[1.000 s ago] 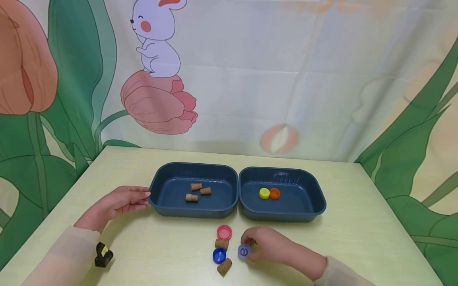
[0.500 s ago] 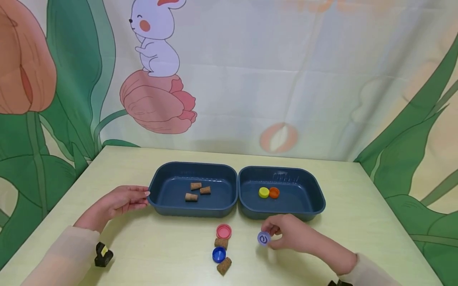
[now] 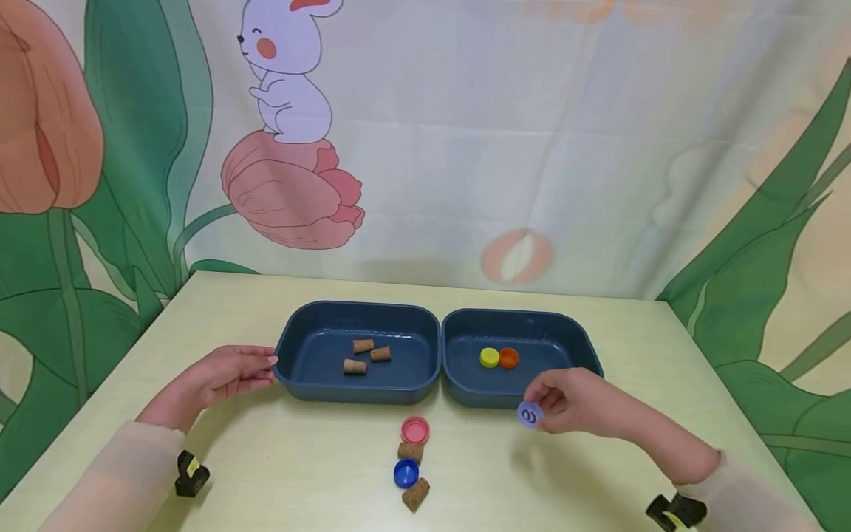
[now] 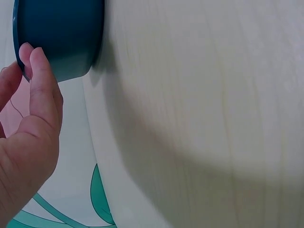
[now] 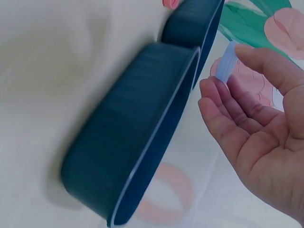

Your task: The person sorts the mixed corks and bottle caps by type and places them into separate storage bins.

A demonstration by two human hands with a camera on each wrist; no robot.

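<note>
Simple getup tbh: cream left sleeve (image 3: 122, 469) behind the left grip (image 3: 229, 373), matching right sleeve (image 3: 747, 491) behind the right grip (image 3: 580, 403). The left wrist camera (image 3: 188, 482) and right wrist camera (image 3: 688, 510): both chunky, black and yellow.

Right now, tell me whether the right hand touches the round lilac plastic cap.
Touching: the right wrist view shows the right hand holding the lilac cap, thumb against its edge.
</note>
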